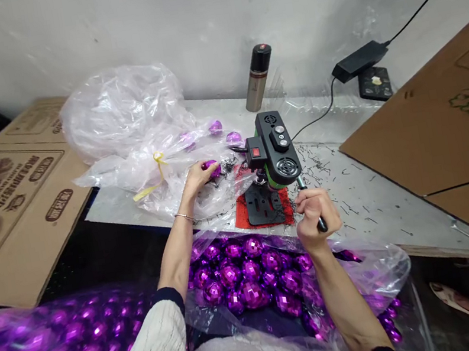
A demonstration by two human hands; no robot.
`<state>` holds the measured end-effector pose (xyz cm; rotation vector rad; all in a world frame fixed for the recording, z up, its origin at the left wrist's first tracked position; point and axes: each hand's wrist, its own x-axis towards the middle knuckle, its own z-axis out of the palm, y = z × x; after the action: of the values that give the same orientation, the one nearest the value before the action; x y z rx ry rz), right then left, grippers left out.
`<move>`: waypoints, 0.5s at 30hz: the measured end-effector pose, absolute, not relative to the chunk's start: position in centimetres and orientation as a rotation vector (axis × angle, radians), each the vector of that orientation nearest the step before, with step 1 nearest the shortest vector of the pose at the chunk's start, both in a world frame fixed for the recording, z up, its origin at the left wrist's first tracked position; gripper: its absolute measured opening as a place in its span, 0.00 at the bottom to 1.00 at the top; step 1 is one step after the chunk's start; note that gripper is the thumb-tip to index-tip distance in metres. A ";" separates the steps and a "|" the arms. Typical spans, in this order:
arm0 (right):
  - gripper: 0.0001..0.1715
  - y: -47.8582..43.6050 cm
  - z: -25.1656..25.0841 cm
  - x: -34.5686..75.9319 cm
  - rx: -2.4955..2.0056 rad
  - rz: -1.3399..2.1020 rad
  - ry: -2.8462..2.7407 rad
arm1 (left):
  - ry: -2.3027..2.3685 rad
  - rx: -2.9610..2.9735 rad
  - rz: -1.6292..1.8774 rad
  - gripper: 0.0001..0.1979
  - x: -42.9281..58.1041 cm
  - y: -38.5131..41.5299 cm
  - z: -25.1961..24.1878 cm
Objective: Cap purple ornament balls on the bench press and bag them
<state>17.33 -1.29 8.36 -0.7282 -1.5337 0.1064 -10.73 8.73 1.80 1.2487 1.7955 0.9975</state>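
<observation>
Holding a purple ball (pixel 214 170) near a black machine (pixel 277 147).
Pinching the ball at frame centre with the left hand (pixel 199 178); clasping the machine's lever (pixel 322 225), lower right of centre, with the right hand (pixel 316 211).

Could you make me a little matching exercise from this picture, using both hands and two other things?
1. Left hand
2. Right hand
3. Yellow ribbon
4. Black-capped canister

A. Stands near the grey wall
B. Holds a purple ball
C. Tied on a clear plastic bag
D. Grips the lever of the black machine

Pairs: 1-B; 2-D; 3-C; 4-A
</observation>
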 end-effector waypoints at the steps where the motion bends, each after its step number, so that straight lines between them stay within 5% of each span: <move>1: 0.18 -1.3 8.3 17.3 -0.730 0.106 -1.536 | 1.710 1.209 1.065 0.22 -10.4 8.3 1.8; 8: 0.20 -1.3 9.6 17.1 -0.777 0.128 -1.526 | 1.060 0.932 1.247 0.31 -5.3 0.7 3.6; 15: 0.21 -1.2 11.6 16.6 -0.815 0.179 -1.486 | 1.056 1.021 1.268 0.34 0.0 -2.6 -0.5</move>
<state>16.63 -1.16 11.55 -0.8146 -1.4855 0.1787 -0.01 -2.65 -0.47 1.0211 1.0565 1.2683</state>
